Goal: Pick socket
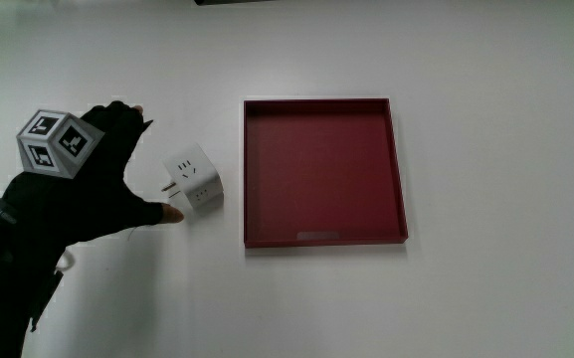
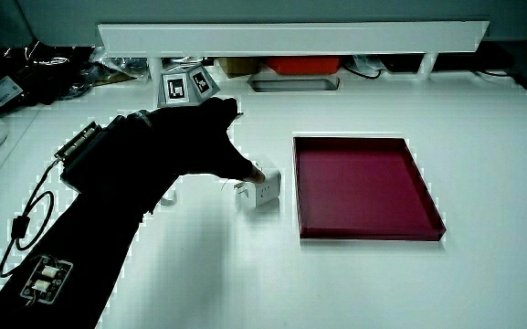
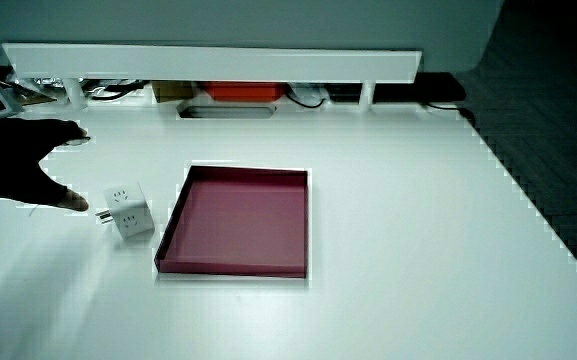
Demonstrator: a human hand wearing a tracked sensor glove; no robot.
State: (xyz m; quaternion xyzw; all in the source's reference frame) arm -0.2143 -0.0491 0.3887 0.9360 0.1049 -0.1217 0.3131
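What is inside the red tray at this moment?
Nothing shows inside the red tray: only its bare floor in the main view and both side views. The socket sits on the table beside it, apart from its rim, with the hand open at the socket.

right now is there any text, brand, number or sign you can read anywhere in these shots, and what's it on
None of it can be read as words or numbers.
Patterned cube on the back of the hand: black and white marker squares, no letters.
Socket: only plug holes on its faces, no brand visible.
Red tray: a small pale label on its wall nearer the person, too small to read.
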